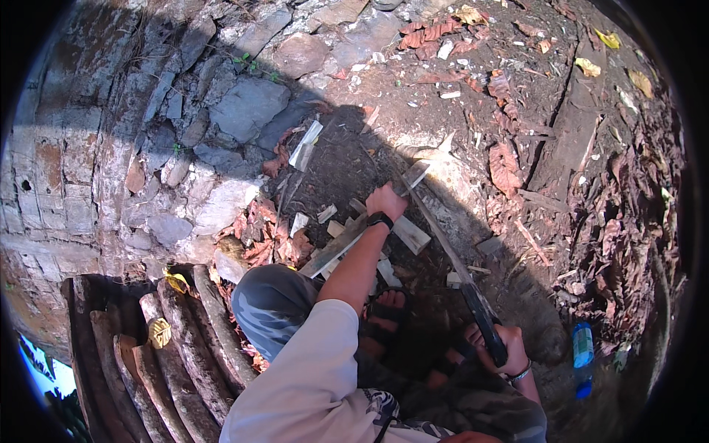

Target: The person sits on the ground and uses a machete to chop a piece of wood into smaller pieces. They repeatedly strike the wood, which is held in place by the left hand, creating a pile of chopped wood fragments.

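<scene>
left hand (386, 199) grips a split wood strip (347, 244); right hand (502, 348) clasps a long machete (450, 255), its tip lost in shadow.

Hard sunlight falls from above, bleaching the stone wall (81, 184) at left and the bare ground (473, 81) at the top. A deep shadow of the person covers the middle, dimming the wood pieces (354, 236). Fisheye bending curves the edges, the corners are black, and the rim turns soft.
</scene>
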`<action>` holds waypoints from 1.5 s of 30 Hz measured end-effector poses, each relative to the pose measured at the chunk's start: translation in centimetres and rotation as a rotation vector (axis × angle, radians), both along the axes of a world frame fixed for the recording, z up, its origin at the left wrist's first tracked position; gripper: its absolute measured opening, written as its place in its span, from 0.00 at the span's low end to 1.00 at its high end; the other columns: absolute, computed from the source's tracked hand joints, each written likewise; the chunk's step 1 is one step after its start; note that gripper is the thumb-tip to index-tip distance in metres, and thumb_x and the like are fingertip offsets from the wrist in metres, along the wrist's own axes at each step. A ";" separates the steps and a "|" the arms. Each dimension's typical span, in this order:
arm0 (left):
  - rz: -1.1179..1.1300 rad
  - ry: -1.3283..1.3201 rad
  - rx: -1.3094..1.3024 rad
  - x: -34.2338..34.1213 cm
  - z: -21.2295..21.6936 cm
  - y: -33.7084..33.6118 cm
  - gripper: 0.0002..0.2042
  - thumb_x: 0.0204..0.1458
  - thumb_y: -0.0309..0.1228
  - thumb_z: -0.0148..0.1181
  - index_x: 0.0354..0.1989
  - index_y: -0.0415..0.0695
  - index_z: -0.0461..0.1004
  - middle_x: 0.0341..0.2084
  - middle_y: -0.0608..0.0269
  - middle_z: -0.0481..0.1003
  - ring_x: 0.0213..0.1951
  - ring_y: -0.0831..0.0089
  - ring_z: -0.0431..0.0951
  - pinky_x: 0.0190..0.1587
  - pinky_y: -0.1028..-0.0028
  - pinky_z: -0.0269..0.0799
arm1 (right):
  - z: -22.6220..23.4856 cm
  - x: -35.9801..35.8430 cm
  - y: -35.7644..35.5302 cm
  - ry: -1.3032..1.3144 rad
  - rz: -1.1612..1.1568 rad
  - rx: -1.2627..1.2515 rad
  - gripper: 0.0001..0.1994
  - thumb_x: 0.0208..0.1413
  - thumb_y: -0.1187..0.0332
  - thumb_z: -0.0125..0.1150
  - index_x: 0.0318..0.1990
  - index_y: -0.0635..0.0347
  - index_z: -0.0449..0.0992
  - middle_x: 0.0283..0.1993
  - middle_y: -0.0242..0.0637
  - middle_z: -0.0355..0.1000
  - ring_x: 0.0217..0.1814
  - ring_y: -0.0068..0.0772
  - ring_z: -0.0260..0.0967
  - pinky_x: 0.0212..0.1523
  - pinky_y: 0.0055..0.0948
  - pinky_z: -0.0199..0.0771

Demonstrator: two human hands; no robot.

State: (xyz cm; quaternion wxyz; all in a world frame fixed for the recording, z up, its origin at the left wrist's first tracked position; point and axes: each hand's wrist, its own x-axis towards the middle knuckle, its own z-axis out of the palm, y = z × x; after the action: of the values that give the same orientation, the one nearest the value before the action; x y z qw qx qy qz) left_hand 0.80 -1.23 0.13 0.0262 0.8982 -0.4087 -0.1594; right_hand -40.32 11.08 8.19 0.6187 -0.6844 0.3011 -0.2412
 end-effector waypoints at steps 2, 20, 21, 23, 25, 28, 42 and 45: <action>-0.003 0.011 -0.007 0.0 0.1 -0.1 0.25 0.44 0.44 0.65 0.51 0.45 0.78 0.42 0.40 0.79 0.47 0.45 0.79 0.51 0.53 0.75 | 0.0 1.9 -2.1 0.045 0.004 0.010 0.09 0.42 0.70 0.68 0.29 0.62 0.74 0.22 0.43 0.72 0.25 0.47 0.75 0.29 0.35 0.74; -0.017 0.000 0.036 -0.3 0.5 -0.5 0.28 0.42 0.45 0.66 0.53 0.45 0.77 0.42 0.41 0.80 0.48 0.47 0.80 0.53 0.55 0.75 | -0.5 0.1 0.2 0.048 0.008 -0.041 0.12 0.41 0.68 0.71 0.32 0.62 0.77 0.21 0.43 0.72 0.23 0.46 0.75 0.27 0.34 0.73; -0.001 0.003 0.040 0.3 0.3 -0.1 0.28 0.42 0.45 0.66 0.53 0.45 0.77 0.42 0.41 0.80 0.48 0.47 0.80 0.53 0.55 0.75 | -0.7 2.1 -1.0 0.051 0.007 -0.073 0.11 0.41 0.68 0.70 0.31 0.62 0.76 0.20 0.43 0.71 0.23 0.46 0.75 0.26 0.34 0.73; 0.011 0.013 0.030 -0.1 0.3 -0.1 0.28 0.42 0.44 0.65 0.53 0.45 0.77 0.42 0.41 0.80 0.48 0.47 0.79 0.52 0.55 0.75 | 0.2 5.5 -4.9 0.125 0.013 -0.025 0.11 0.43 0.67 0.69 0.28 0.62 0.73 0.20 0.44 0.69 0.23 0.48 0.73 0.26 0.36 0.71; 0.018 0.014 0.005 -0.5 0.4 -0.2 0.28 0.43 0.45 0.66 0.53 0.45 0.77 0.42 0.41 0.80 0.48 0.47 0.79 0.52 0.55 0.75 | -1.2 8.1 -7.2 0.070 -0.003 -0.076 0.11 0.45 0.68 0.68 0.28 0.62 0.71 0.20 0.45 0.68 0.24 0.50 0.72 0.26 0.36 0.71; 0.006 0.024 0.053 -0.3 0.6 -0.2 0.26 0.44 0.45 0.66 0.51 0.44 0.77 0.42 0.42 0.80 0.48 0.47 0.80 0.51 0.55 0.76 | -1.8 9.2 -6.2 0.031 -0.052 -0.132 0.12 0.45 0.69 0.68 0.27 0.62 0.69 0.19 0.45 0.63 0.20 0.48 0.66 0.24 0.36 0.66; -0.047 0.001 -0.002 -1.0 -0.3 0.4 0.25 0.43 0.47 0.66 0.47 0.43 0.79 0.37 0.40 0.80 0.44 0.45 0.80 0.49 0.53 0.76 | -0.6 1.6 -2.1 0.128 0.036 0.009 0.09 0.42 0.69 0.68 0.28 0.61 0.73 0.22 0.43 0.72 0.25 0.45 0.76 0.27 0.33 0.73; -0.019 -0.012 0.022 -0.2 -0.2 0.2 0.27 0.43 0.48 0.66 0.49 0.44 0.78 0.37 0.40 0.80 0.45 0.45 0.80 0.49 0.53 0.76 | 1.3 6.3 -5.8 0.093 0.010 -0.035 0.12 0.44 0.67 0.68 0.25 0.62 0.70 0.19 0.43 0.66 0.22 0.46 0.71 0.26 0.35 0.69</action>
State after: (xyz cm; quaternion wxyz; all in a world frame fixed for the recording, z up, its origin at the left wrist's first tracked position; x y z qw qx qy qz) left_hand 0.61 -1.04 -0.08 0.0124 0.8955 -0.4154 -0.1590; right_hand -34.04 5.30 9.53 0.5930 -0.7073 0.3218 -0.2111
